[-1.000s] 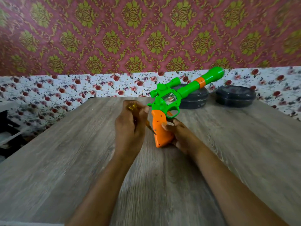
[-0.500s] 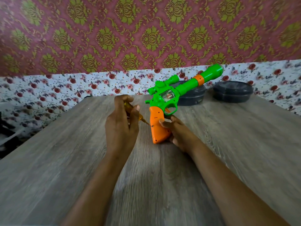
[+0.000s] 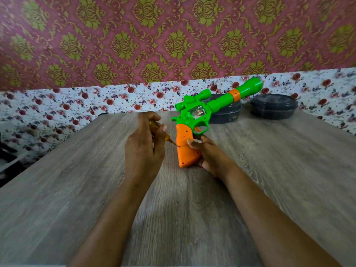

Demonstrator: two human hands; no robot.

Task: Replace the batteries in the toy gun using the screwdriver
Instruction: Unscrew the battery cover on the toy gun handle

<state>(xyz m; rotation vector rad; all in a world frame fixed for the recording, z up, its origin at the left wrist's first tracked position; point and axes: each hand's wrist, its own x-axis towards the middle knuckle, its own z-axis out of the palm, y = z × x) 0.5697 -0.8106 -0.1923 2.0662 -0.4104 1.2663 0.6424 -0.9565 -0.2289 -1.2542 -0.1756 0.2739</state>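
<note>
Over on the grey wood-grain table (image 3: 269,170) the toy gun (image 3: 200,114) sits tilted, seemingly propped on the butt of its orange grip (image 3: 185,151), barrel angled up and away past a black lidded tub (image 3: 229,112) by the wall; right hand (image 3: 210,155) wraps the far side of the grip, thumb on its face, I'd guess bracing it against twisting; left hand (image 3: 142,149) is curled round the yellow screwdriver (image 3: 159,130), tip right on the little screw (image 3: 179,146) near the grip's left edge. Cover looks closed, so I reckon it's early; no batteries visible.
</note>
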